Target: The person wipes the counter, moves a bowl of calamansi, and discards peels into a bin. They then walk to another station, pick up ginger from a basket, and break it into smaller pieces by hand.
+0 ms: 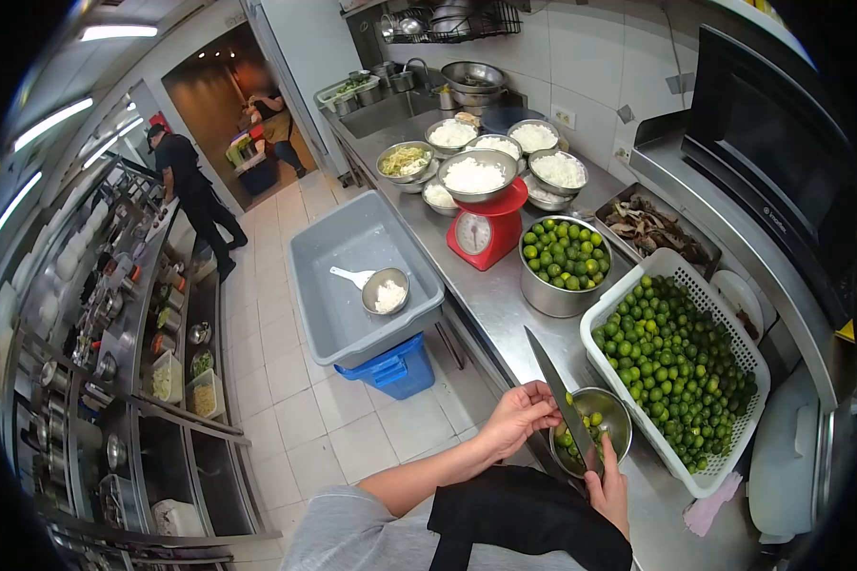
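My right hand (607, 490) is closed round the handle of a long kitchen knife (548, 367), its blade slanting up and away over a metal bowl (625, 419). Close to the blade, my left hand (524, 416) is pinched shut. A yellow-green bit of a small lime (568, 398) shows at its fingertips, mostly hidden by fingers and blade. Pieces of cut lime lie inside the bowl. Right of it, a white perforated basket (671, 466) holds a heap of whole green limes (671, 366). A steel pot (562, 303) full of limes stands behind the bowl.
A red scale (486, 236) bears a bowl of white shreds (474, 175), with several similar bowls around it. Left of the counter, a grey tub (319, 314) holds a small bowl and white scoop, above a blue bin (395, 371). A person (190, 181) stands at the far-left counter.
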The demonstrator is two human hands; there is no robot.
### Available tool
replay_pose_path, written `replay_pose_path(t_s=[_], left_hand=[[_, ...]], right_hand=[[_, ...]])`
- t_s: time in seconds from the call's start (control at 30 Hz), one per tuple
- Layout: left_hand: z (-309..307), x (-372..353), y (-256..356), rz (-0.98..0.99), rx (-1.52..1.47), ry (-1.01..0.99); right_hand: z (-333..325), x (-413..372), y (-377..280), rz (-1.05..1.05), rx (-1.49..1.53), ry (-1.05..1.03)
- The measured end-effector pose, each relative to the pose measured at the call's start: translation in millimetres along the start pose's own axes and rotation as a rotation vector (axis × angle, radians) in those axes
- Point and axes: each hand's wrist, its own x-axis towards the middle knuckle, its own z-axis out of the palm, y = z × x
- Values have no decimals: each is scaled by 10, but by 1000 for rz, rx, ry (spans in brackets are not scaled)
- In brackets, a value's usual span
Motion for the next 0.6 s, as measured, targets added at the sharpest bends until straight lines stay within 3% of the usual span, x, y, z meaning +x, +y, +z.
replay_pose_path(t_s=[0.1,0.2,0.27,0.37,0.4,0.47,0.6], left_hand=[[107,-32,145,-87,92,63],[208,86,89,-50,106,72],[108,200,40,12,293,58],[98,577,282,241,645,127],[121,733,430,270,589,144],[-112,1245,642,565,854,119],[-208,2100,1075,794,1149,219]], right_hand=[[51,-40,-19,96,29,-15],[1,-3,13,86,-12,45],[23,0,52,141,52,28],[-9,-47,17,94,106,70],[-27,-73,28,108,109,83],[-57,-161,39,128,92,143],[-36,-353,160,182,188,245]])
